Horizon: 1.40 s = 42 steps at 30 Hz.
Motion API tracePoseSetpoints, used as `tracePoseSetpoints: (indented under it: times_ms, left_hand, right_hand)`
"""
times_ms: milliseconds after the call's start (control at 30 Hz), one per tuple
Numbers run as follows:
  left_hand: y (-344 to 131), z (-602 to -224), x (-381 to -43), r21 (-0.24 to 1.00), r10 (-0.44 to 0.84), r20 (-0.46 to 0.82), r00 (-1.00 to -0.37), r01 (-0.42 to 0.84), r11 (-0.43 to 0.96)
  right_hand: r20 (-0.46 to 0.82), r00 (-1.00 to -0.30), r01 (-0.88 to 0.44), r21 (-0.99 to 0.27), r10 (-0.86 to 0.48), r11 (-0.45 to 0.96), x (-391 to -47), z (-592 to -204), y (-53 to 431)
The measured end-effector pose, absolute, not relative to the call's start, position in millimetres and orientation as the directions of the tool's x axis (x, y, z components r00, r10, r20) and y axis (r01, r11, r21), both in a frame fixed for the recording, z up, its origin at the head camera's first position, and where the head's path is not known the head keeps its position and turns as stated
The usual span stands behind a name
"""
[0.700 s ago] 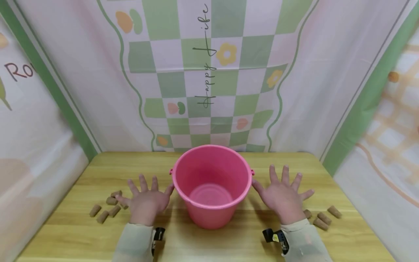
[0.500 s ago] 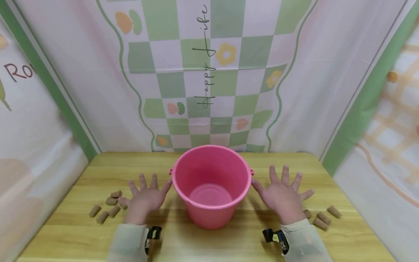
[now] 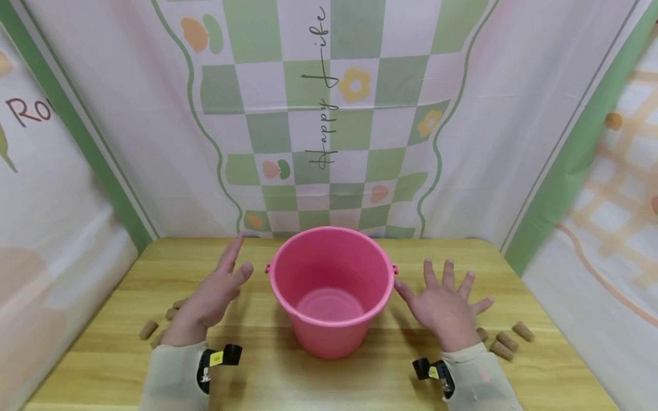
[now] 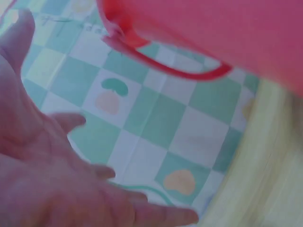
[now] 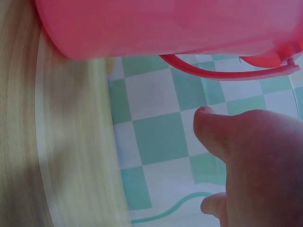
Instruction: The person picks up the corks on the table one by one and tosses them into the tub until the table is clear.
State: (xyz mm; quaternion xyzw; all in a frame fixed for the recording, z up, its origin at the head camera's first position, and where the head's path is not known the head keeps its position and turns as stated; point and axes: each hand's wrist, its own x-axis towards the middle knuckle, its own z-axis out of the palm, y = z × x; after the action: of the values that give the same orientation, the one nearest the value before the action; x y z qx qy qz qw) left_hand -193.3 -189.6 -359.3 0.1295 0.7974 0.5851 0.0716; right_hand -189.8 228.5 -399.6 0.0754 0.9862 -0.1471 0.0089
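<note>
A pink bucket [image 3: 331,342] stands upright on the wooden table, its open top towards me, and nothing shows inside. To its left, my left hand [image 3: 211,294] is turned on its side, palm towards the bucket, with fingers straight and nothing held. The left wrist view shows that palm [image 4: 57,184] apart from the bucket wall [image 4: 227,28]. On the other side my right hand [image 3: 444,311] has its fingers spread and holds nothing. Its thumb [image 5: 210,125] points at the bucket, with a gap visible in the right wrist view. The bucket's handle [image 5: 222,73] hangs down at the back.
Several brown cork stoppers [image 3: 149,329] lie at the left, partly hidden by my left hand and forearm. More corks [image 3: 508,341] lie beyond my right wrist. A checkered curtain [image 3: 329,114] hangs behind the table [image 3: 288,394], with more cloth at both sides.
My left hand has moved left, away from the bucket, and turned from spread fingers to a side-on pose, covering some corks. The right hand and bucket have stayed in place.
</note>
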Motion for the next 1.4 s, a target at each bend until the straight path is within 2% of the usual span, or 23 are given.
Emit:
tracePoseSetpoints:
  times_ms: [133,400,700,1033,1400]
  left_hand:
    - [-185,-358,-192,0.945,0.375,0.101,-0.922,0.207,0.254]
    - [-170,-358,-193,0.964,0.435,0.098,-0.895,0.193,0.181]
    - [-164,-360,-194,0.932,0.409,0.028,-0.912,0.172,0.32]
    - [-161,-359,-196,0.956,0.432,0.004,-0.902,0.131,0.264]
    - [-162,-356,-195,0.923,0.486,0.079,-0.87,0.248,0.296]
  right_hand:
    - [-0.044,-0.989,0.149,-0.293,0.142,0.945,-190,-399,228]
    - [-0.053,-0.989,0.149,-0.294,0.14,0.944,-190,-399,227]
    - [-0.052,-0.99,0.139,-0.3,0.129,0.944,-190,-399,226]
    - [-0.072,-0.99,0.14,-0.304,0.124,0.942,-190,-398,228]
    - [-0.094,-0.988,0.144,-0.306,0.121,0.941,-190,-398,227]
